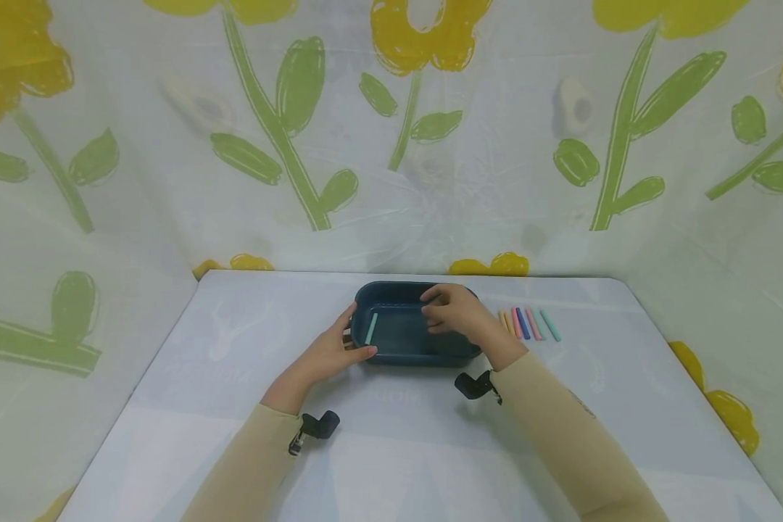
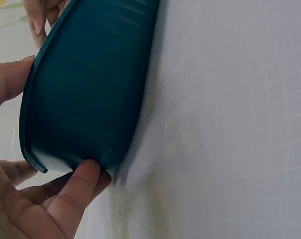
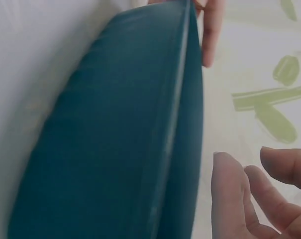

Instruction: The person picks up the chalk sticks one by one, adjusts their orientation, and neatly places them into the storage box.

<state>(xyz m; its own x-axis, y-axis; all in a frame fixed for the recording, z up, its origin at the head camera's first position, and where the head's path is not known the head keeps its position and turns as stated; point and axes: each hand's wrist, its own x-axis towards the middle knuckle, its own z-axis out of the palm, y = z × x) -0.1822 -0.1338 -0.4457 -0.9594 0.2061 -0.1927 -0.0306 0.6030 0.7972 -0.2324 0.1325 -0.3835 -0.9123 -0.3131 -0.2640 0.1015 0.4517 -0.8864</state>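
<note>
A dark teal rectangular dish (image 1: 398, 359) with raised walls sits towards the back of the table. My left hand (image 1: 326, 355) grips its left end, thumb at the front rim and fingers along the outer wall; the left wrist view also shows this hand (image 2: 55, 199) at the dish (image 2: 90, 84). Inside, at the left, lies one pale green chalk stick (image 1: 371, 329). Above the dish's right part hovers my right hand (image 1: 457, 312), fingers loosely bent. In the right wrist view, thumb and fingers of this hand (image 3: 262, 199) stand apart, with nothing seen between them.
Right of the dish, several chalk sticks (image 1: 523, 324) in yellow, pink, blue and green lie in a row on the white table (image 1: 391, 449). A flower-printed sheet (image 1: 496, 181) hangs behind the table and at both sides.
</note>
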